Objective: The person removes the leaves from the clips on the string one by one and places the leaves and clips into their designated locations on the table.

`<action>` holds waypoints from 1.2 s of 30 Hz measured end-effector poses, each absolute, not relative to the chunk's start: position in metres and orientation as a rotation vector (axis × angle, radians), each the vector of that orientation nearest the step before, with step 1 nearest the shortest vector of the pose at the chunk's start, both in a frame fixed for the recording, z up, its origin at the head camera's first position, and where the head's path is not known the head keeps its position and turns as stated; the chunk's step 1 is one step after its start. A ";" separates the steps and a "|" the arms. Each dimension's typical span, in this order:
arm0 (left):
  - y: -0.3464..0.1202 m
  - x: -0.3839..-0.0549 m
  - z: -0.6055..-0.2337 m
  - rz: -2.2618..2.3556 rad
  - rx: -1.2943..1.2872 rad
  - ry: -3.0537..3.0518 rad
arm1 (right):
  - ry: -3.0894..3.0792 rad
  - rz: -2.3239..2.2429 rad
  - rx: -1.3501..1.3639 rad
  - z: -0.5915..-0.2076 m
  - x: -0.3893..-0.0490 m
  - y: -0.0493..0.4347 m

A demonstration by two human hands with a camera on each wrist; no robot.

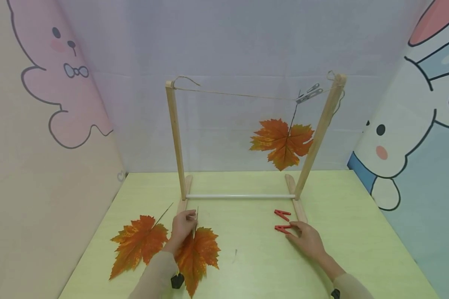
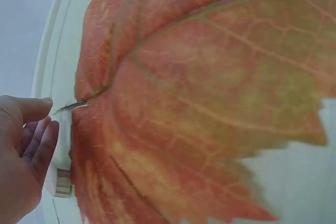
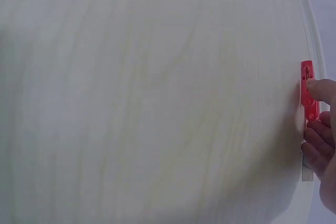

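Beside the thin dark stem of an orange maple leaf (image 1: pixel 199 253) is my left hand (image 1: pixel 183 227). In the left wrist view a gap shows between thumb and fingers, near the stem (image 2: pixel 73 106). At the right, my right hand (image 1: pixel 309 241) has thumb and forefinger on either side of the handle end of a red clothespin (image 1: pixel 281 227), pinching it on the table. The right wrist view shows the thumb over this clothespin (image 3: pixel 307 95). A second red clothespin (image 1: pixel 282 214) lies just beyond. Another maple leaf (image 1: pixel 140 241) lies left of the left hand.
A wooden frame (image 1: pixel 176 137) with a white crossbar (image 1: pixel 239 196) stands at the back of the table (image 1: pixel 247 274). Twine (image 1: pixel 232 94) spans its posts. A grey clothespin (image 1: pixel 309 96) on the twine holds a hanging maple leaf (image 1: pixel 284 143) near the right post.
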State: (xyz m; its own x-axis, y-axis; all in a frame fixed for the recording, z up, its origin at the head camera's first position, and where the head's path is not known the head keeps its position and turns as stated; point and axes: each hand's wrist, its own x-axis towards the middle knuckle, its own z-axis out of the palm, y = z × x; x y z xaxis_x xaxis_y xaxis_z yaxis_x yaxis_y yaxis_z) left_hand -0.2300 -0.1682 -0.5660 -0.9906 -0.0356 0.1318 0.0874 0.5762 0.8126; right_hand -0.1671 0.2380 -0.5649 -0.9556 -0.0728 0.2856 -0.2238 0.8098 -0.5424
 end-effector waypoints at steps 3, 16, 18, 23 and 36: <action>-0.167 -0.233 -0.557 -1.401 -0.032 -2.665 | -2.764 0.867 0.224 -0.562 -0.168 0.238; -0.153 -0.251 -0.522 -1.280 -0.273 -2.579 | -2.854 0.981 0.273 -0.545 -0.175 0.247; -0.149 -0.253 -0.514 -1.299 -0.294 -2.563 | -2.859 0.992 0.279 -0.538 -0.176 0.249; -0.140 -0.257 -0.497 -1.313 -0.326 -2.560 | -2.863 0.994 0.312 -0.521 -0.181 0.255; -0.114 -0.275 -0.449 -1.235 -0.465 -2.503 | -2.776 0.939 0.453 -0.486 -0.194 0.255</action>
